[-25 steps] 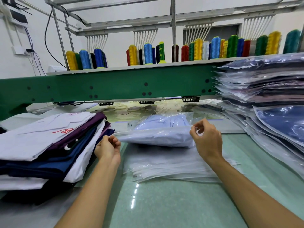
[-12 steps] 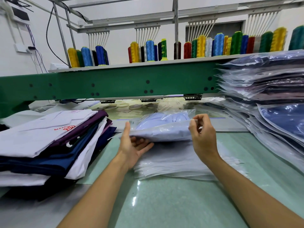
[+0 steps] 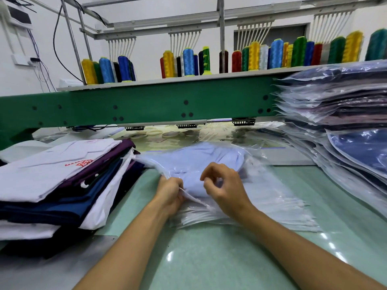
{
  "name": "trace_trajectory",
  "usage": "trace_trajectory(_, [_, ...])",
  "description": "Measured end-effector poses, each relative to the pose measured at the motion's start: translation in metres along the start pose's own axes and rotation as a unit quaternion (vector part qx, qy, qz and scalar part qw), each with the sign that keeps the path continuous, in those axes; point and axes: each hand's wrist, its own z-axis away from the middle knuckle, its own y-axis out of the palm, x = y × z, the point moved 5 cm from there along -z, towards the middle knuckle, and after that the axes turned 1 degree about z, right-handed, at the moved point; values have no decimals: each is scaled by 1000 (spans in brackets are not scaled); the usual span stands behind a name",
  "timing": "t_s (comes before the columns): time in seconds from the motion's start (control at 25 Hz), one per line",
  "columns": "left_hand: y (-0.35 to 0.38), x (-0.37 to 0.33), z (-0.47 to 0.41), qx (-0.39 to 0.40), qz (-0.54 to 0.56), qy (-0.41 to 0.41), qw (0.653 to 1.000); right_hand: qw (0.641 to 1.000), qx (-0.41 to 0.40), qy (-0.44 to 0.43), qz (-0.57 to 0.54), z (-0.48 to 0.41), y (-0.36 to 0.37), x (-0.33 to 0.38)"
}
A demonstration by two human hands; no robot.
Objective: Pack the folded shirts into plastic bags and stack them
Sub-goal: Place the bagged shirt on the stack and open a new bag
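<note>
Glossy clear plastic bag (image 3: 247, 164) wraps matt pale-blue cloth shirt (image 3: 194, 162); the green tabletop (image 3: 219, 258) is smooth and shiny.

Stacked on green table (image 3: 209, 260): folded shirts (image 3: 52, 181) left, bagged shirts (image 3: 339, 114) right. Piled at centre: empty plastic bags (image 3: 278, 204).

A folded light-blue shirt (image 3: 194, 164) lies flat inside a clear bag (image 3: 253, 164) mid-bench, on top of a fanned pile of empty bags (image 3: 278, 208). The bag's near edge is raised, pinched in the left hand (image 3: 169, 193). At the left sits a stack of unbagged folded shirts (image 3: 48, 174), white on top, purple and navy beneath. At the right rises a tall stack of bagged shirts (image 3: 335, 101), mostly dark.
</note>
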Motion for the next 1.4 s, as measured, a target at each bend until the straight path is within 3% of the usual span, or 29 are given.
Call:
trace_trajectory(0.16, [-17, -7, -10, -66, 12, 40, 997, 989, -109, 95, -13, -8, -21, -22])
trace_trajectory(0.24, [-14, -13, -9, -42, 32, 17, 998, 976, -133, 169, 26, -10, -34, -45])
trace_trajectory(0.4, [9, -41, 2, 32, -28, 57, 997, 923, -26, 357, 143, -8, -56, -104])
trace_trajectory(0.68, [75, -110, 1, 119, -79, 123, 982, 894, 26, 447, -37, -43, -72, -130])
trace_trajectory(0.88, [120, -148, 13, 180, -101, 143, 968, 820, 165, 517, -184, -55, -78, -115])
trace_trajectory(1.0, [135, -157, 20, 211, -121, 146, 959, 795, 230, 546, -133, -54, -98, -112])
trace_trajectory(1.08, [141, -161, 28, 226, -134, 144, 954, 800, 162, 562, -132, -60, -127, -110])
trace_trajectory(1.24, [146, -151, 28, 170, -168, 141, 961, 874, -57, 483, -20, -71, -214, -96])
trace_trajectory(1.4, [158, -115, 38, 160, -202, 113, 960, 891, -105, 430, 101, -61, -286, -77])
